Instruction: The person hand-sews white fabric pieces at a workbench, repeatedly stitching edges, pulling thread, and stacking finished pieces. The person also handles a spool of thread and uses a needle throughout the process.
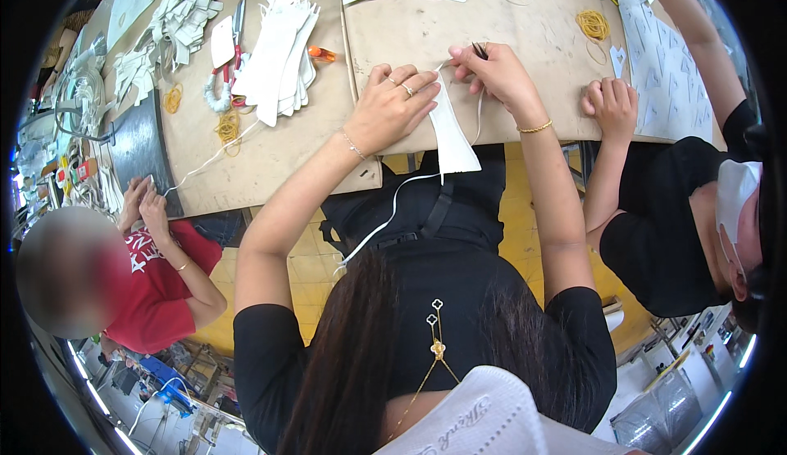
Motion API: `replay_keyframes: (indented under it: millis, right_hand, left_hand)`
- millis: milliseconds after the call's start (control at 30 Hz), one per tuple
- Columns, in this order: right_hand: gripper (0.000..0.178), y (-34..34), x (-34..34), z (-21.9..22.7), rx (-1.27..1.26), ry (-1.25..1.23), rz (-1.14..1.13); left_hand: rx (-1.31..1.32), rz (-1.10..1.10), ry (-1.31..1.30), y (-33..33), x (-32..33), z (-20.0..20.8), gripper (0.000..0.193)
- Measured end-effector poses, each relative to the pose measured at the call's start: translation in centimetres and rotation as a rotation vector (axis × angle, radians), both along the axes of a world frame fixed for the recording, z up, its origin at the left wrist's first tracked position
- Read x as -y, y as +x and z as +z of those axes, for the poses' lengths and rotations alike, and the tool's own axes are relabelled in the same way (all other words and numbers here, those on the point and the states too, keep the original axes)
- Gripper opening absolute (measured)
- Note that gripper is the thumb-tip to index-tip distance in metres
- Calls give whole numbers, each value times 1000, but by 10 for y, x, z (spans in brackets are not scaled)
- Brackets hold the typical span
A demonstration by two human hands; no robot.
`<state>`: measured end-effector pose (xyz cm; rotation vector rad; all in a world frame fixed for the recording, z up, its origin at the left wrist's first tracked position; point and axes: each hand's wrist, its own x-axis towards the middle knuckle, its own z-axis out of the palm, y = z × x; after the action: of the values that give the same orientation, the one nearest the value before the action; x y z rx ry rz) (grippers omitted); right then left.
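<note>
Left of the left hand, fanned white pieces and a seam. Now holds that hand half-curled over a white strip, between both hands and past the table's front edge; cannot tell how tightly gripped. Pinches a thin white cord in the right hand, with a dark pointed tool protruding. Ahead, broad brown tabletop; farther right, a co-worker's loose fist.

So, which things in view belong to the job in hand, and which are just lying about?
Part of the job:
White piece, at the left hand
Dark pointed tool, in the right hand
White cord, hanging by the right hand
Stacked white pieces, probably, since they look similar

Apparently just lying about:
Scissors
Yellow rubber bands
</note>
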<state>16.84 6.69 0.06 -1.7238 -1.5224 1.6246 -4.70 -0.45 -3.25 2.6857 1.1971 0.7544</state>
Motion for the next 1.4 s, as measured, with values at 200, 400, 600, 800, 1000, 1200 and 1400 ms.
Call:
replay_keyframes:
  millis: [200, 400, 600, 800, 1000, 1200, 1400]
  right_hand:
    - [17, -6, 44, 6, 367, 685, 133]
    - [23, -15, 92, -6, 531, 993, 160]
    - [28, -16, 99, -15, 585, 1050, 169]
    - [20, -21, 97, -3, 529, 792, 1]
    - [21, -14, 75, 11, 484, 431, -12]
    - [18, -17, 56, 3, 357, 456, -52]
    - [14, -15, 77, -1, 545, 930, 52]
  left_hand:
    - [18, -3, -49, -2, -3, -1, 25]
    - [43, -1, -53, -3, -8, -2, 26]
    - [-7, -14, -61, -2, -10, 3, 25]
    - [-19, -24, -99, -1, -9, 6, 27]
    - [-14, -31, -93, -1, -9, 6, 26]
    - [4, -18, -67, -1, -7, 3, 24]
    - [3, 11, -39, 0, -5, 0, 23]
